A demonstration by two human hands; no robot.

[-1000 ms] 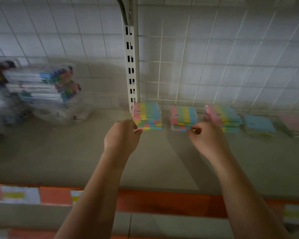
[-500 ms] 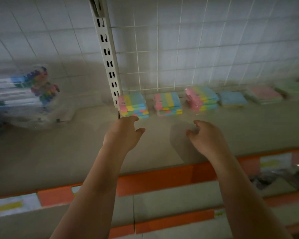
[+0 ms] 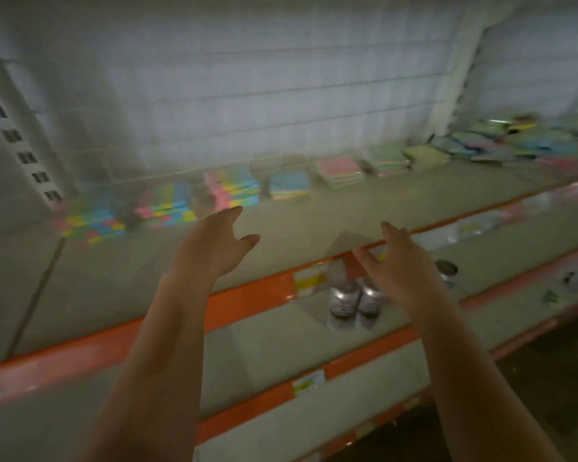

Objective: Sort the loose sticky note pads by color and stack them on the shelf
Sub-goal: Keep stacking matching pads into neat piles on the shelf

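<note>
Both hands hang empty over the shelf (image 3: pixel 314 208), fingers loosely spread and touching nothing. The left hand (image 3: pixel 214 248) hovers near the front of the striped stacks (image 3: pixel 167 208), while the right hand (image 3: pixel 397 261) floats above the orange shelf edge (image 3: pixel 247 295). A second ago both hands were pressed against the two leftmost striped stacks, squaring them up; they have since let go and drawn back toward the person, and the view has swung to the right.

That swing brings a loose heap of pads (image 3: pixel 514 141) into sight at the far right end of the same shelf, a jumble of blue, green, pink and yellow lying at odd angles. Between it and the striped stacks sit tidy single-colour piles along the back: a blue pile (image 3: pixel 289 185), a pink pile (image 3: pixel 339 171), a green pile (image 3: pixel 389 158) and a yellow pile (image 3: pixel 426 155). Motion blur hides how many pads each holds.

The release suggests the striped stacks are finished, and the turn of the head points to the heap as the likely next source of pads. Much sorting appears to remain there. On the shelf below, two small jars (image 3: pixel 354 301) stand beneath the right wrist, with no part in the job.
</note>
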